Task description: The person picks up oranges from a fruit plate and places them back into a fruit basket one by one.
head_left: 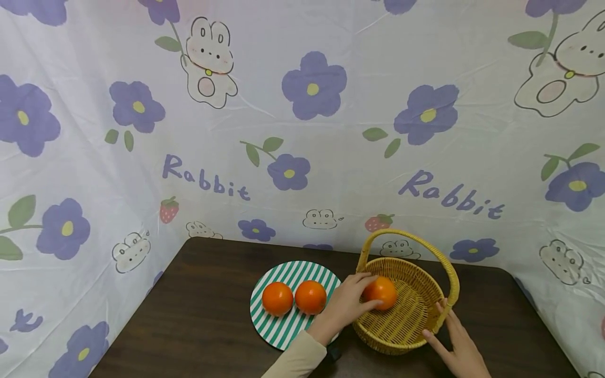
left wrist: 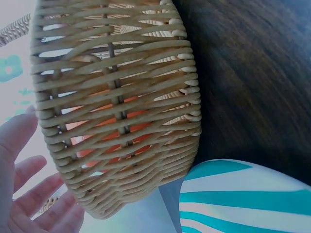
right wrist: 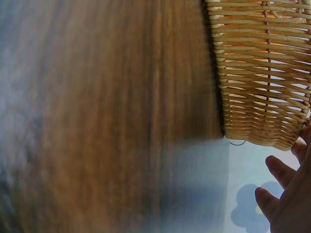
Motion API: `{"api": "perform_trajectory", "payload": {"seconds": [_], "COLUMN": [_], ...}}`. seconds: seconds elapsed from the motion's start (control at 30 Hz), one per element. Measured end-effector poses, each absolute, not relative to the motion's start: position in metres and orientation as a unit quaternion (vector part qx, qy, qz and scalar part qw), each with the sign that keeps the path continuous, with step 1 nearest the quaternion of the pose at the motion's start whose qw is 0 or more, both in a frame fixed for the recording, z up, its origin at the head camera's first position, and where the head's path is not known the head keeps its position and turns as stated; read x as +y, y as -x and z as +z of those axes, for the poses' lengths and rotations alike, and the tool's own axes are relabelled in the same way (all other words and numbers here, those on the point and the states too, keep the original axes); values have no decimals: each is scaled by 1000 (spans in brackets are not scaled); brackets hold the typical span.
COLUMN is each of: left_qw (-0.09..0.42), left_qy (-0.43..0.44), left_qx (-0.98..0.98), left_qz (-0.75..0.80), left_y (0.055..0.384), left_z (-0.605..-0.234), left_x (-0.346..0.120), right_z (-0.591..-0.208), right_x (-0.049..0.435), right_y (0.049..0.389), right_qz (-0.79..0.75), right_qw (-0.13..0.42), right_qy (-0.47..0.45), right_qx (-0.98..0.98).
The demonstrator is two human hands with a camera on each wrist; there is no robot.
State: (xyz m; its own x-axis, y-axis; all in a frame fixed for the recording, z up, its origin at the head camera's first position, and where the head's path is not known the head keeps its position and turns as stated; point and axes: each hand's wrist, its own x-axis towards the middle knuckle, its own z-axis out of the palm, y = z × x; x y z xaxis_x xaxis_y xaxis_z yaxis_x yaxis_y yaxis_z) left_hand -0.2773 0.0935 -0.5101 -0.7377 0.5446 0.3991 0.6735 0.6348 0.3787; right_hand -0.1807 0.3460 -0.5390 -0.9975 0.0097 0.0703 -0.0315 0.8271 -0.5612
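Observation:
A yellow wicker basket (head_left: 408, 344) with a tall arched handle (head_left: 452, 273) stands upright on the dark table. Over its left rim reaches my left hand (head_left: 347, 299), thumb and fingers curved about an orange (head_left: 384, 294) inside. That orange (left wrist: 109, 138) shows through the weave in the left wrist view; its underside is hidden. My right hand (head_left: 456, 341) holds the basket's right rim at the foot of the handle, some fingers spread free in the right wrist view. Two more oranges (head_left: 277, 299) sit side by side on a round green-and-white striped mat (head_left: 283, 336).
The dark wooden table (head_left: 189, 315) runs up to a white cloth backdrop (head_left: 350, 173) with purple flowers and rabbits. Left of the basket lies the striped mat, close to its wall. A small black object (head_left: 333, 353) is partly visible below my left wrist.

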Motion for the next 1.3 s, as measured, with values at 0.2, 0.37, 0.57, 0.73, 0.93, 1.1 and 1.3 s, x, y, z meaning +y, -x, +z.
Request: {"api": "perform_trajectory", "payload": {"seconds": [0.2, 0.37, 0.57, 0.73, 0.93, 1.1, 1.3], "left_qw": [132, 137, 146, 153, 161, 144, 131], "left_qy": [349, 353, 356, 352, 354, 355, 349], "left_qx": [-890, -890, -886, -889, -889, -895, -901], "left_qz": [-261, -255, -259, -249, -242, -228, -223], "left_y": [272, 269, 265, 263, 263, 264, 266], "left_z": [-508, -507, -506, -506, -506, -509, -511], "left_x": [87, 79, 70, 62, 52, 42, 30], "right_z": [-538, -538, -538, -539, -540, -543, -544], "right_x": [345, 346, 346, 346, 346, 346, 347], "right_y": [181, 182, 182, 181, 183, 183, 184], "right_qz": [294, 295, 292, 293, 294, 291, 295], "right_qw": [29, 26, 26, 29, 29, 23, 30], "right_qy": [-2, -1, -1, -3, -3, 0, -4], "right_qx": [-955, -955, -956, -956, -955, -957, -955]}}
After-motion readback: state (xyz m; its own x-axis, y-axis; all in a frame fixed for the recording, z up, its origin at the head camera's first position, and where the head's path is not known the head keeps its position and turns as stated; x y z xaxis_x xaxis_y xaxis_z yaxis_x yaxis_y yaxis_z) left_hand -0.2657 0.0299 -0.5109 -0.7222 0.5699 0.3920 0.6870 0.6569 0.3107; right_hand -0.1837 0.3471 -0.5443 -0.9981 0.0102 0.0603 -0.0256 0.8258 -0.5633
